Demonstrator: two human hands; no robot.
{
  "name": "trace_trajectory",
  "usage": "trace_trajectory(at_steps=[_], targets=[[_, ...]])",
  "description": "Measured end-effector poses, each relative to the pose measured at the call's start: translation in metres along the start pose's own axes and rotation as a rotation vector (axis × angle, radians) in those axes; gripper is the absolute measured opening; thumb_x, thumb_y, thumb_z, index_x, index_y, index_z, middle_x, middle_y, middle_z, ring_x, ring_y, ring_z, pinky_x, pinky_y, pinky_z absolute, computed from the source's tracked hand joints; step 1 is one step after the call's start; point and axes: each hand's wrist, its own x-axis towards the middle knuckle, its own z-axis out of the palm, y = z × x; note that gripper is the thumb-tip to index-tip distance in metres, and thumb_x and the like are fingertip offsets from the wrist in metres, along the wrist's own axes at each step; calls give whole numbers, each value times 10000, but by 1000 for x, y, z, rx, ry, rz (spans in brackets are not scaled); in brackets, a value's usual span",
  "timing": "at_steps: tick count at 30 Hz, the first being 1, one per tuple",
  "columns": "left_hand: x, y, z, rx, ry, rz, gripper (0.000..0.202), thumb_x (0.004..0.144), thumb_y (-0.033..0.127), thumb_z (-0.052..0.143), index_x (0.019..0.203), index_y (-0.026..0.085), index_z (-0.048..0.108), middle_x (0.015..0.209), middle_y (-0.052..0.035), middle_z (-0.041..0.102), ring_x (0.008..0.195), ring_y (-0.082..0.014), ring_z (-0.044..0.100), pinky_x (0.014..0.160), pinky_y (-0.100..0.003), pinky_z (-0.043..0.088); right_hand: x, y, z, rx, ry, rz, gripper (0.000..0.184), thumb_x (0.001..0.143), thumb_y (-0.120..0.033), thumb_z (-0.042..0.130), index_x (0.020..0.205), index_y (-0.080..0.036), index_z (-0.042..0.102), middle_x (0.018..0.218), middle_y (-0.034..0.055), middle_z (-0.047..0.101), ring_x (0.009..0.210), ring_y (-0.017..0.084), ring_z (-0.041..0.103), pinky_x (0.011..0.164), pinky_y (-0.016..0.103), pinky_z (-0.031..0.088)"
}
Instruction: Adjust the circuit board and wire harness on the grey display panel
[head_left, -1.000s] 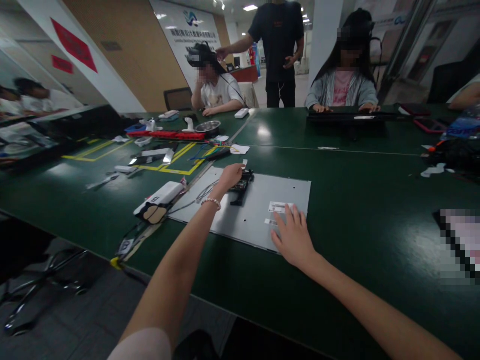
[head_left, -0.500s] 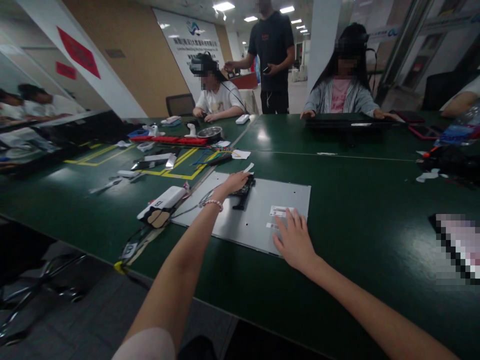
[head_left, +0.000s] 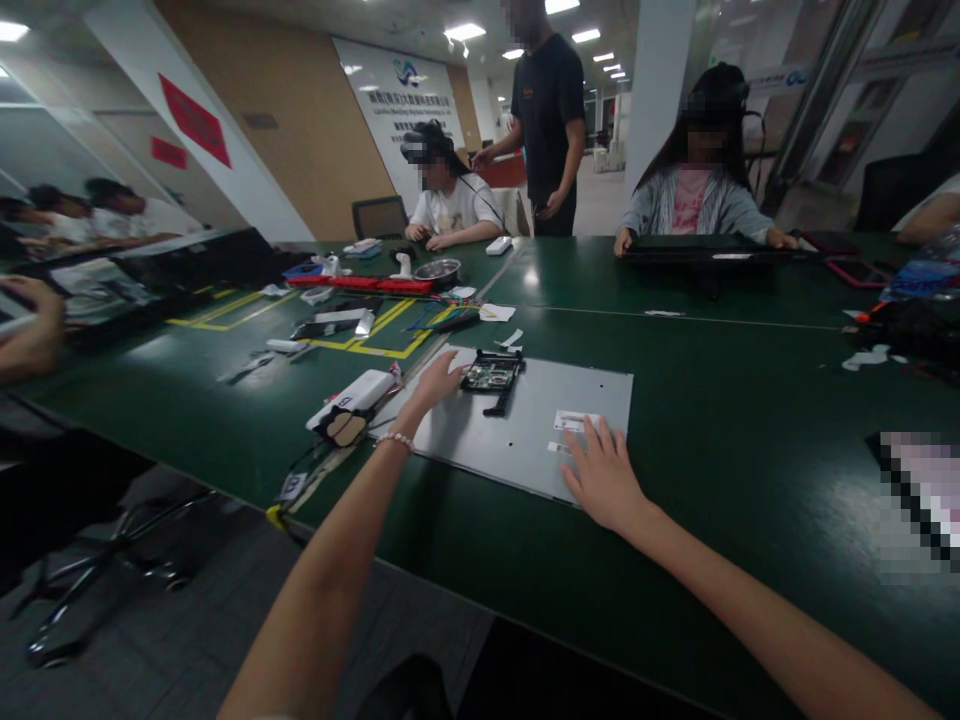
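A grey metal panel (head_left: 525, 425) lies flat on the green table (head_left: 712, 420). On its far part sits a small black circuit board (head_left: 491, 375) with a black strip beside it. My left hand (head_left: 435, 385) hovers over the panel's left part, fingers spread, just left of the circuit board and holding nothing. My right hand (head_left: 600, 475) rests flat on the panel's near right corner, fingers spread over a white label (head_left: 574, 422). A beaded bracelet is on my left wrist.
A white power bank (head_left: 352, 395) with cables lies left of the panel. Tools, a red tray (head_left: 367, 284) and a metal bowl (head_left: 439, 270) lie farther left among yellow tape lines. Two seated people and one standing person are across the table. A black chair stands at lower left.
My left hand has let go of the circuit board and pulled back to the left. The right hand stays on the panel. The view has shifted slightly.
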Motion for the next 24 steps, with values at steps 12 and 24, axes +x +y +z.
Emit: trace_trajectory(at_steps=[12, 24], targets=[[-26, -47, -6, -92, 16, -249, 541, 866, 312, 417, 1347, 88, 521, 1279, -151, 637, 1165, -263, 603, 994, -335, 460, -12, 12, -9, 76, -123, -21, 611, 983, -497, 345, 1534, -233, 311, 1634, 142, 176, 1494, 356, 111, 1150, 605, 118], [-13, -64, -12, -387, 53, -356, 446, 775, 270, 507, 1169, 90, 609, 1202, -142, 668, 1089, -242, 615, 923, -320, 480, -26, 48, -4, 384, 18, 291, 654, 961, -452, 351, 1544, -169, 261, 1606, 186, 235, 1498, 362, 59, 1175, 563, 124]])
